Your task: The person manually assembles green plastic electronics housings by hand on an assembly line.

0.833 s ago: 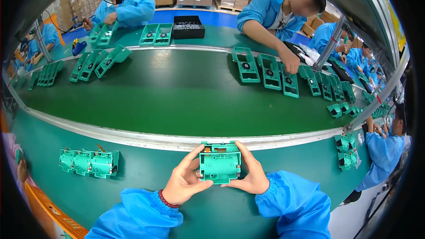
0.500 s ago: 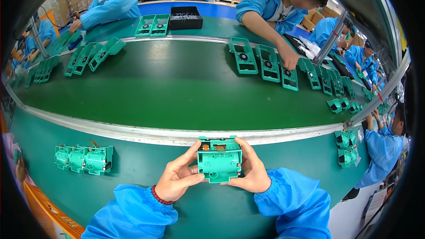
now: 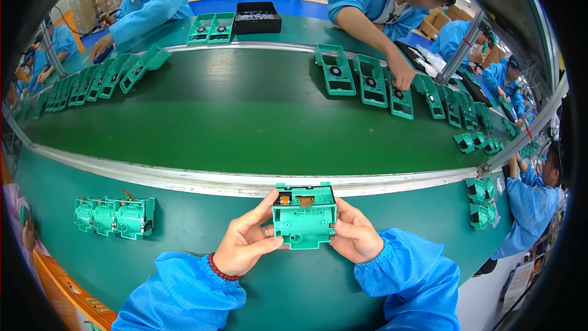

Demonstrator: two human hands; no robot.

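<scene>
Green plastic housing [image 3: 304, 216] held just above near edge of bench [image 3: 184, 251], between both hands: left hand [image 3: 248, 244] clamps its left side, right hand [image 3: 355, 237] its right. Long axis runs left-right; both hands equally near; grey belt rail [image 3: 184, 179] just beyond

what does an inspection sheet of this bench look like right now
surface: green bench in front, a green belt beyond its metal edge
job's things: green housing, held above the bench near the edge
clutter: row of three green housings on the bench at left; two more at right
grippers: left hand and right hand grip the housing's two sides
cables: small orange part at the housing's top, too small to tell
surroundings: green frames on the belt, black tray, workers in blue coats, stacked cartons behind
</scene>
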